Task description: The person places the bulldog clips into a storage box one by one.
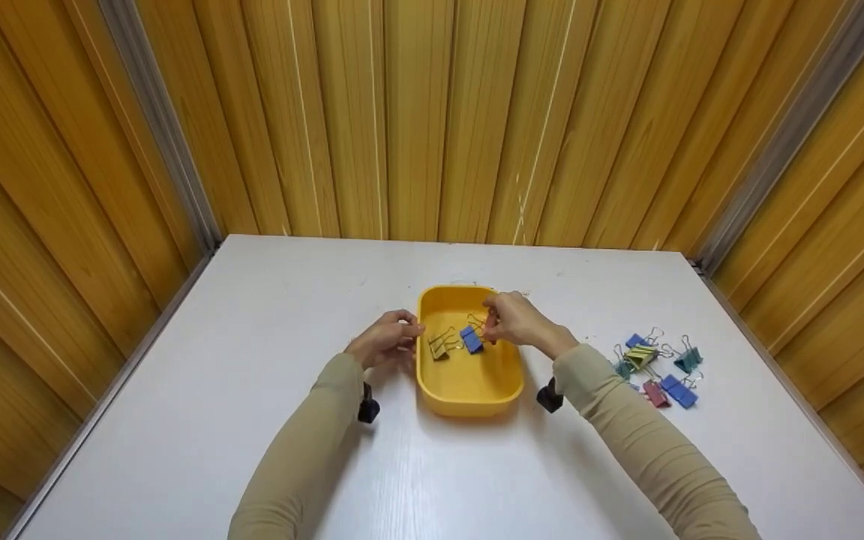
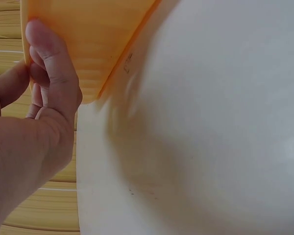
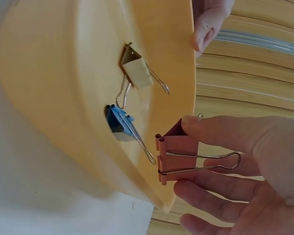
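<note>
A yellow plastic tub (image 1: pixel 477 386) stands on the white table. My left hand (image 1: pixel 388 337) pinches its left rim between thumb and fingers, as the left wrist view also shows. Over the tub's right side, my right hand (image 1: pixel 518 321) holds a red binder clip (image 3: pixel 180 154) by its body, its wire handles lying along the fingers. Inside the tub lie a yellow binder clip (image 1: pixel 439 349) and a blue binder clip (image 1: pixel 472 340), side by side with handles raised.
To the right, a loose pile on the table has several binder clips, among them a green clip (image 1: pixel 688 358), a blue clip (image 1: pixel 679 391), a red clip (image 1: pixel 655 394) and a yellow striped clip (image 1: pixel 640 356). Wood-patterned panels (image 1: pixel 417 120) enclose the table's back and sides.
</note>
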Tool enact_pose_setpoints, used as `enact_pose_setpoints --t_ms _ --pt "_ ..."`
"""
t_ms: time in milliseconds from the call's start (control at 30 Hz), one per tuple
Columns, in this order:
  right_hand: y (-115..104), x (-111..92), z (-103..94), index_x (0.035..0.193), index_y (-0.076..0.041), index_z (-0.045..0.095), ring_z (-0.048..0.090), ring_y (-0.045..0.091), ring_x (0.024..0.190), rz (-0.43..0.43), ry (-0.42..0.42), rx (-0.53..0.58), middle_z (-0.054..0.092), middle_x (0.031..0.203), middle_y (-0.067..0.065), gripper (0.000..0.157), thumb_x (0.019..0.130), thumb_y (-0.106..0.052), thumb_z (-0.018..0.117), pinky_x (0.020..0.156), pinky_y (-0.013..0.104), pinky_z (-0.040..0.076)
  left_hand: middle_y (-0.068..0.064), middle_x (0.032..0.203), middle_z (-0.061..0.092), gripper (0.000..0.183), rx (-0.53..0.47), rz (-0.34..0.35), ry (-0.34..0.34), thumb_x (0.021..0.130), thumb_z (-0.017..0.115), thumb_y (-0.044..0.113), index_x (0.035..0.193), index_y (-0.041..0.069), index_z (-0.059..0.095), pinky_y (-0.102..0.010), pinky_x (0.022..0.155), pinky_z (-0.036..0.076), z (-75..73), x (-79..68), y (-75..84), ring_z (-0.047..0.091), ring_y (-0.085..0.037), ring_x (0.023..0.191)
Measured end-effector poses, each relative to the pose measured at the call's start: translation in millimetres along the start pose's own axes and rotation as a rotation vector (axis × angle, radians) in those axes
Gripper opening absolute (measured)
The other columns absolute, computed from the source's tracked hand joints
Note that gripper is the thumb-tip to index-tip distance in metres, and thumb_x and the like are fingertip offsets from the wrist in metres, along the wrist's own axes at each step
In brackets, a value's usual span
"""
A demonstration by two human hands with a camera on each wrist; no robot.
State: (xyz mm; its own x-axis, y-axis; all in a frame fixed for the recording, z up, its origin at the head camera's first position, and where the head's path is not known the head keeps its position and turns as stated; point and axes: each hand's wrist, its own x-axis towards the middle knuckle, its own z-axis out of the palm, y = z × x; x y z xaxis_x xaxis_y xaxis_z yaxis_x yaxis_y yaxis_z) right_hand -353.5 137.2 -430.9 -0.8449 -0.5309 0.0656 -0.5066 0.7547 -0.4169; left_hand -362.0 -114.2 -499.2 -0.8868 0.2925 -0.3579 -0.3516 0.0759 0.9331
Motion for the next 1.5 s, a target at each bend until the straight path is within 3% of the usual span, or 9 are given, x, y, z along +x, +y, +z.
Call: enact_pose_setpoints --t_ms 167,267,367,467,733,1000,1233,1367,1500 --pt "-3 0 6.5 0.102 0.006 0.065 0.06 0.016 0.063 0.034 -0.038 0.003 0.07 0.076 0.011 0.026 0.078 0.0 0.072 0.06 0.026 0.047 -0.002 0.077 0.061 0.014 -0.006 0.008 -0.007 0.094 0.06 0.014 0.099 0.01 0.047 -0.027 0.058 0.05 0.9 -1.2 -0.4 0.059 -0.013 0.061" --pt "-4 -2 8.6 0.11 0.007 0.064 0.065 0.027 0.083 0.063 -0.039 -0.006 0.071 0.097 0.018 0.034 0.08 -0.005 0.073 0.075 0.037 0.053 -0.002 0.076 0.061 0.013 -0.02 0.018 -0.012 0.094 0.059 0.013 0.097 0.01 0.047 -0.026 0.057 0.05 0.5 -0.2 -2.1 0.059 -0.012 0.06" --pt "-2 -5 6.1 0.121 0.006 0.06 0.062 0.035 0.102 0.092 -0.002 -0.014 0.066 0.116 0.022 0.044 0.084 -0.014 0.073 0.09 0.046 0.052 -0.002 0.075 0.061 0.012 -0.022 0.026 -0.011 0.095 0.058 0.012 0.096 0.01 0.047 -0.026 0.056 0.049 -0.3 0.8 -3.1 0.058 -0.012 0.059" --pt "7 -12 -2.6 0.123 0.007 0.059 0.061 0.038 0.105 0.103 0.082 0.002 0.063 0.122 0.024 0.044 0.088 -0.019 0.069 0.09 0.047 0.052 -0.003 0.077 0.06 0.012 -0.027 0.033 -0.017 0.095 0.057 0.011 0.096 0.01 0.046 -0.027 0.057 0.049 -0.8 1.1 -3.0 0.058 -0.013 0.06" --pt "57 -48 -37.3 0.12 0.009 0.06 0.059 0.045 0.111 0.169 0.29 0.024 0.062 0.121 0.029 0.04 0.092 -0.019 0.064 0.094 0.053 0.049 -0.008 0.089 0.062 0.01 -0.017 0.02 0.0 0.095 0.058 0.012 0.097 0.01 0.048 -0.026 0.061 0.05 -0.8 1.0 -1.0 0.06 -0.015 0.069" --pt "109 -96 -55.9 0.13 0.012 0.05 0.043 0.051 0.127 0.337 0.181 -0.029 0.048 0.134 0.035 0.053 0.093 -0.023 0.062 0.104 0.06 0.038 -0.009 0.089 0.062 0.011 -0.015 0.017 0.004 0.095 0.059 0.013 0.097 0.01 0.048 -0.026 0.059 0.051 -0.5 0.2 -1.3 0.061 -0.015 0.067" --pt "135 -121 -60.4 0.129 0.016 0.048 0.056 0.046 0.108 0.468 0.073 -0.074 0.051 0.127 0.038 0.055 0.09 -0.02 0.065 0.095 0.059 0.045 -0.007 0.082 0.06 0.01 -0.024 0.035 -0.013 0.095 0.057 0.01 0.096 0.01 0.047 -0.028 0.056 0.05 -1.2 -0.3 -2.4 0.06 -0.014 0.062" --pt "145 -129 -59.7 0.114 0.016 0.056 0.058 0.034 0.085 0.525 0.025 -0.101 0.061 0.102 0.031 0.045 0.086 -0.017 0.067 0.078 0.05 0.05 -0.006 0.081 0.061 0.01 -0.03 0.036 -0.025 0.095 0.057 0.01 0.096 0.01 0.047 -0.028 0.058 0.049 -0.8 0.7 -2.8 0.06 -0.013 0.062" --pt "153 -134 -58.6 0.091 0.01 0.06 0.05 0.025 0.069 0.522 0.002 -0.13 0.057 0.077 0.015 0.024 0.083 -0.012 0.065 0.061 0.036 0.043 -0.005 0.077 0.062 0.01 -0.026 0.041 -0.028 0.096 0.056 0.011 0.095 0.01 0.046 -0.027 0.055 0.049 -1.5 1.2 -2.8 0.059 -0.013 0.057"
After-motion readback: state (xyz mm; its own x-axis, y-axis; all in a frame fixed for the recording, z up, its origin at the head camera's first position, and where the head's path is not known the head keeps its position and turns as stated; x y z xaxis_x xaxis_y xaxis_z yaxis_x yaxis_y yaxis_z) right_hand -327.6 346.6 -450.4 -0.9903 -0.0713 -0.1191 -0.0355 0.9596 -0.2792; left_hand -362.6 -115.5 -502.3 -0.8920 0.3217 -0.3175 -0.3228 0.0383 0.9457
